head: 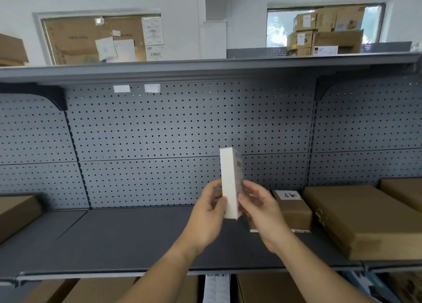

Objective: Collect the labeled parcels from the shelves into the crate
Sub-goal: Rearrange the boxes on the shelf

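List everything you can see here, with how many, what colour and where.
white box: 1, white, held upright, centre
shelf: 1, grey, middle
pegboard: 1, grey, behind shelf
labelled box: 1, brown, on shelf, centre-right
large box: 1, brown, shelf right
edge box: 1, brown, shelf far left
stacked cartons: several, brown, background upper right
left grip: 1, bare, holds white box's left side
right grip: 1, bare, holds its right side

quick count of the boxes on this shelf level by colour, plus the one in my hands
Brown cardboard boxes on the shelf: 4
White box, held upright between left hand and right hand: 1
Total: 5
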